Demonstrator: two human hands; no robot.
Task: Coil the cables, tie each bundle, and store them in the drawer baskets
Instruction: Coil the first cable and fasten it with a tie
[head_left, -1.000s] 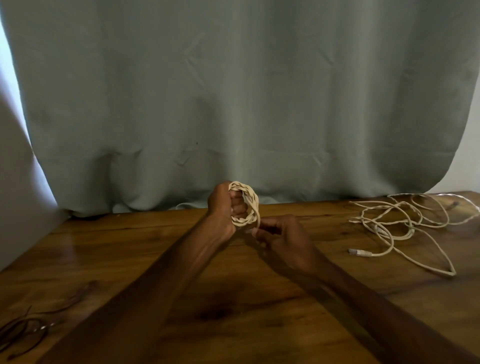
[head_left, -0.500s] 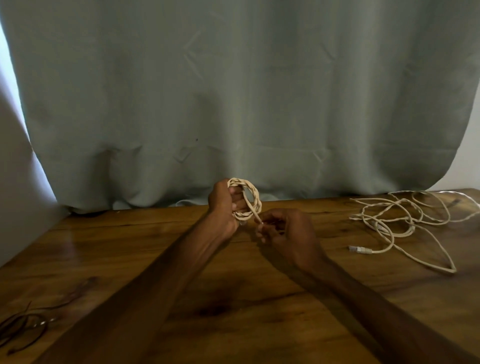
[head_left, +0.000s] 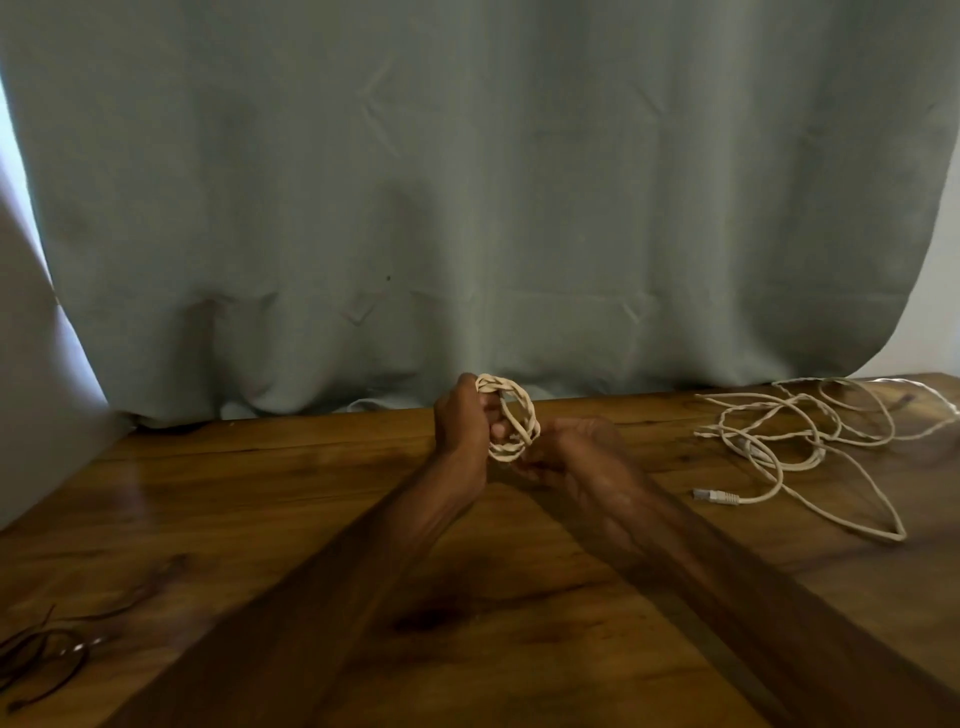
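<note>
A small coil of cream cable (head_left: 511, 418) stands upright above the wooden table (head_left: 260, 519), near its far edge. My left hand (head_left: 460, 421) grips the coil's left side, fingers curled through the loop. My right hand (head_left: 571, 452) sits just right of and below the coil and pinches the cable's loose end at the coil's lower right. A long loose white cable (head_left: 810, 441) with a plug end (head_left: 714, 496) lies tangled on the table at the right.
A grey-green curtain (head_left: 467, 208) hangs behind the table's far edge. A dark thin cable (head_left: 41, 654) lies at the near left corner.
My right hand moved up and closer to the coil, drawing the loose end in against the coil's lower right. The left hand kept its grip.
</note>
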